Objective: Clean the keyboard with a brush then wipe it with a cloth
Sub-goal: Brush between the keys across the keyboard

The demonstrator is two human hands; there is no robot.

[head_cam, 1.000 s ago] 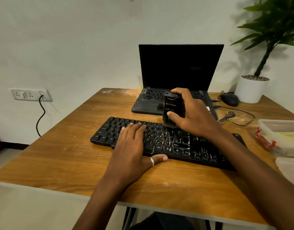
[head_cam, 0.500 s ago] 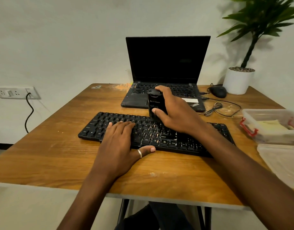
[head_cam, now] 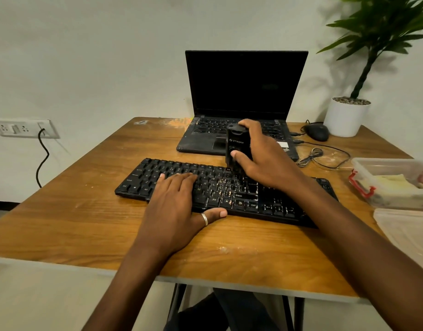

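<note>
Your left hand (head_cam: 174,211) lies flat, fingers straight, on the keyboard (head_cam: 139,180) at bench (head_cam: 86,211) centre; your right hand (head_cam: 265,161) grips the black brush (head_cam: 236,144) upright at the keyboard's 12 o'clock edge.

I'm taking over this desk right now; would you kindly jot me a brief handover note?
Left hand lies flat on the left of the keyboard. Right hand grips the black brush unit, stood upright on the upper middle keys. Pale crumbs show on the middle keys, so brushing isn't finished. Wiping is left; something pale lies in the clear box at right, perhaps the cloth.
</note>
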